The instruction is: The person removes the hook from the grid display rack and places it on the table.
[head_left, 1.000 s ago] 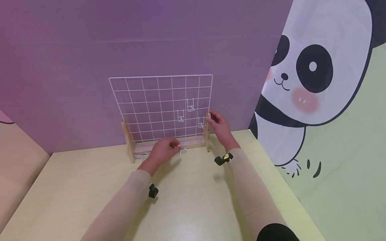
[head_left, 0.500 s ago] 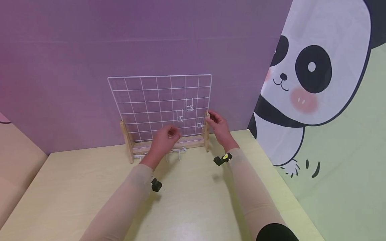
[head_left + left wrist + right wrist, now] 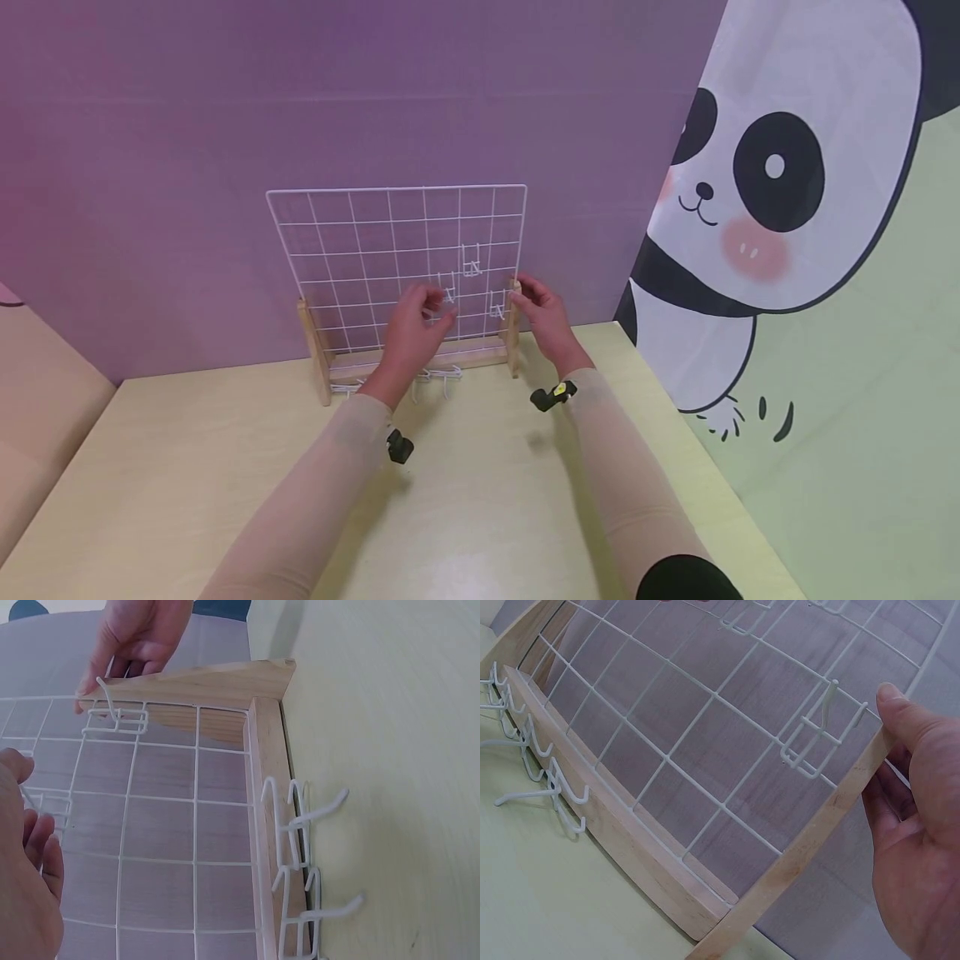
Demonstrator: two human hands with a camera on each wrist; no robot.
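Observation:
A white wire grid panel (image 3: 405, 250) stands upright in a wooden stand (image 3: 313, 354). Three white wire hooks hang toward its right side: an upper hook (image 3: 472, 267), a middle hook (image 3: 450, 293) and a lower right hook (image 3: 814, 742). My left hand (image 3: 420, 327) is in front of the panel, with parted, bent fingers right at the middle hook; its prong shows in the gap between finger and thumb in the left wrist view. At the stand's right upright (image 3: 802, 851), my right hand (image 3: 546, 317) grips the wood near its top, thumb in front and fingers behind.
Several loose white hooks (image 3: 555, 791) lean along the stand's bottom bar (image 3: 645, 855), their prongs pointing over the pale table (image 3: 480, 500). Close behind the panel is a purple backdrop (image 3: 375, 100). A panda picture (image 3: 780, 192) covers the wall at right.
My left hand has risen from the loose hooks by the bottom bar to the middle hook, its thumb and fingers spreading. The right hand keeps its grip on the upright.

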